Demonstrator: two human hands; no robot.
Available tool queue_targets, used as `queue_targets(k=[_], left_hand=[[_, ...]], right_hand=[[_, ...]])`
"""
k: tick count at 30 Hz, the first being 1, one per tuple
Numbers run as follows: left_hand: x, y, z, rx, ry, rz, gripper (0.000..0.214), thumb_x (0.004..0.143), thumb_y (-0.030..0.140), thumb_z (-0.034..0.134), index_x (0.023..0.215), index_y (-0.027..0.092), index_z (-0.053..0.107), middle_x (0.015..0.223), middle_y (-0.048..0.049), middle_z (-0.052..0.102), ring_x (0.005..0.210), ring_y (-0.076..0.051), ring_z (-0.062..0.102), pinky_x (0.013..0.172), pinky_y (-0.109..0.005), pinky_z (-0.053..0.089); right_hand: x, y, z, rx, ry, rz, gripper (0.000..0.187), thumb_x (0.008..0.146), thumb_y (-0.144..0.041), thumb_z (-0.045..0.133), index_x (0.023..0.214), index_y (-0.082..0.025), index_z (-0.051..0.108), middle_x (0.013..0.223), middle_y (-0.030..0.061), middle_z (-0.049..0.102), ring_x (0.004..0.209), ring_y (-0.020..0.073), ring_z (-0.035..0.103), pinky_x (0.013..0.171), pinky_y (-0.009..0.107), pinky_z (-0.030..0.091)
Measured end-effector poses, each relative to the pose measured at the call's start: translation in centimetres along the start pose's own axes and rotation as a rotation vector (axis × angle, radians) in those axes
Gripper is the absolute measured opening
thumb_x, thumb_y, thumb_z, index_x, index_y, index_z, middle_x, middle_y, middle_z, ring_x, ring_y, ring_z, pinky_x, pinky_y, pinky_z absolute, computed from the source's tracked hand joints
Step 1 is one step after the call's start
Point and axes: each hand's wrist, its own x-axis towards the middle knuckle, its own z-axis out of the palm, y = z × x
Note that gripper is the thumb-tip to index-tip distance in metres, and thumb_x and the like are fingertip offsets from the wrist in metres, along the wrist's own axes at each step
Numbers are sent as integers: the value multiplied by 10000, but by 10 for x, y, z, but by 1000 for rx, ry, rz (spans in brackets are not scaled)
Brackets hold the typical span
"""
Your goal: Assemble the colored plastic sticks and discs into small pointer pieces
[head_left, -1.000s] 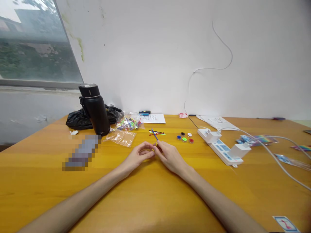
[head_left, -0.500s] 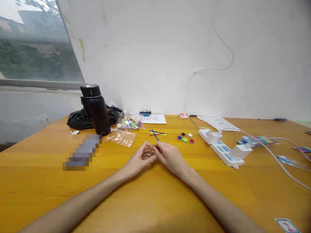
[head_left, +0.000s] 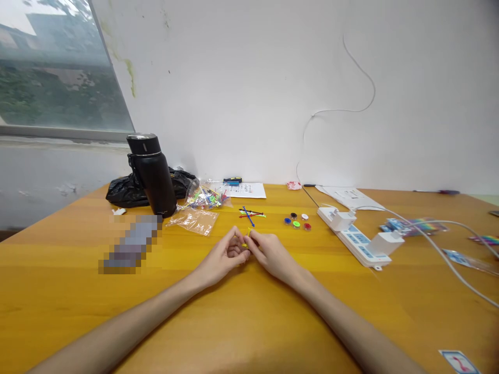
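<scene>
Both my hands meet over the table, fingertips close together around a small yellow plastic piece (head_left: 245,244). My left hand (head_left: 221,258) has its fingers curled and its thumb against the piece from the left. From the right, my right hand (head_left: 273,255) pinches the same piece; part of it pokes up above the fingertips. Its full shape is hidden by the fingers. Just beyond them lie crossed thin plastic arrows: a blue arrow (head_left: 248,216) on top of black, red and green ones. Right of these sit small round discs, among them a green disc (head_left: 296,224) and a red disc (head_left: 307,227).
A black bottle (head_left: 154,179) stands left, before a black plastic bag (head_left: 125,192). A clear bag of coloured parts (head_left: 208,197) and an emptied-looking clear wrapper (head_left: 197,221) lie nearby. A white power strip (head_left: 356,241) with plugs and cables occupies the right. A blurred-out object (head_left: 132,244) lies left.
My fingers have shifted slightly, and more of the yellow piece shows above them. The lower tip of the blue arrow is now uncovered. The view has moved a little.
</scene>
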Motion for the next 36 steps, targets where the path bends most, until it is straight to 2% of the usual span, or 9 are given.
queue_targets(k=[6,12,18,22,31,36], left_hand=[[1,-3,-1,-17,1,2,308,874,374,697,978,228,447,838,27,545,729,-99,529,677,-223,413],[1,-1,-1,66,-10,7,266,913,414,634,1009,222,476,820,12,579,698,-100,523,649,-211,396],[2,0,-2,98,-3,19,282,922,459,611,988,219,477,834,-5,616,736,-121,558,670,-222,400],[1,2,-2,149,-7,34,270,942,464,581,985,215,486,833,-13,628,762,-134,569,697,-236,403],[0,3,0,153,-25,46,237,964,431,546,970,211,461,759,12,571,697,-119,528,653,-228,370],[0,2,-2,211,-27,47,200,961,387,544,965,203,466,724,36,511,646,-101,443,609,-218,327]], right_hand=[[3,-1,9,134,80,109,324,1025,-347,430,732,-209,442,614,-18,544,519,124,478,527,227,317],[4,-3,12,266,77,180,334,1011,-377,435,720,-215,456,631,19,634,555,165,621,520,233,406],[4,-6,13,245,70,164,318,1004,-363,432,717,-226,448,621,28,658,538,175,635,513,242,431],[4,-6,14,349,68,194,334,995,-379,450,697,-228,434,620,31,671,548,187,671,513,248,466],[5,-11,15,595,45,279,425,954,-534,486,677,-213,502,601,47,673,525,211,687,494,283,526],[5,-9,18,754,-8,341,475,897,-634,526,703,-200,531,629,51,689,539,211,684,525,305,558]])
